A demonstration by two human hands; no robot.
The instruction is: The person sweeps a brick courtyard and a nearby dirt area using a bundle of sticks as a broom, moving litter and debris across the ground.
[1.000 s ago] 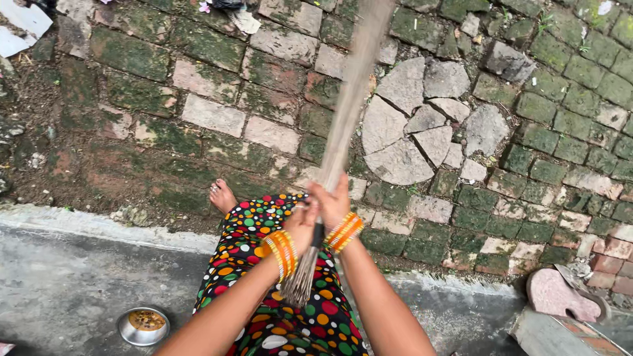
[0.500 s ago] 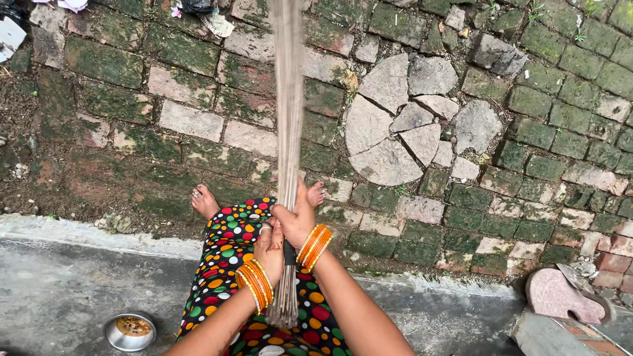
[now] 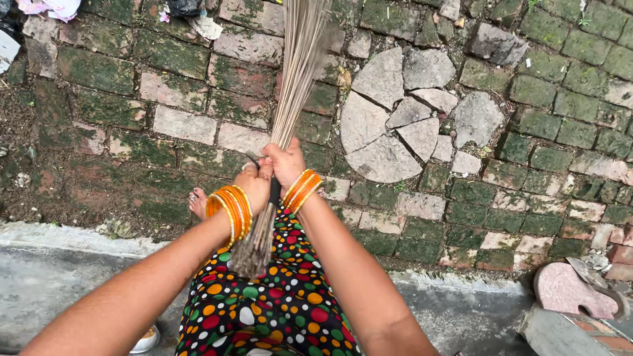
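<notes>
- My right hand (image 3: 288, 166) is wrapped tight around the long broom of thin brown sticks (image 3: 290, 105), fingers curled right round the bundle just above its dark binding.
- My left hand (image 3: 254, 181) is clenched on the same bundle, touching the right hand and a little lower and nearer to me; both fists are pressed together, so the grip is a single two-handed one.
- Stacks of orange and gold bangles (image 3: 230, 207) sit on each wrist, close behind the fists.
- Over the last second my hands have come up and away from my lap, and my arms are now stretched further out in front of me.
- The broom has swung too: a second ago it slanted up to the right, half a second ago it stood nearly straight ahead, and now it leans a little right again, with the sticks sharp and fanning apart towards the top edge of the view.
- I read that as the end of one stroke across the paving, with the bristle end reaching out over the ground ahead; the tips are out of view, so I cannot tell whether they touch.
- The cut butt end hangs below my fists over my black dress with coloured dots (image 3: 277, 303).
- Beyond lie the mossy brick paving (image 3: 119, 72) and the round cracked grey stone slab (image 3: 402, 118), just right of the broom.
- One bare foot (image 3: 198, 203) shows to the left of my wrists.
</notes>
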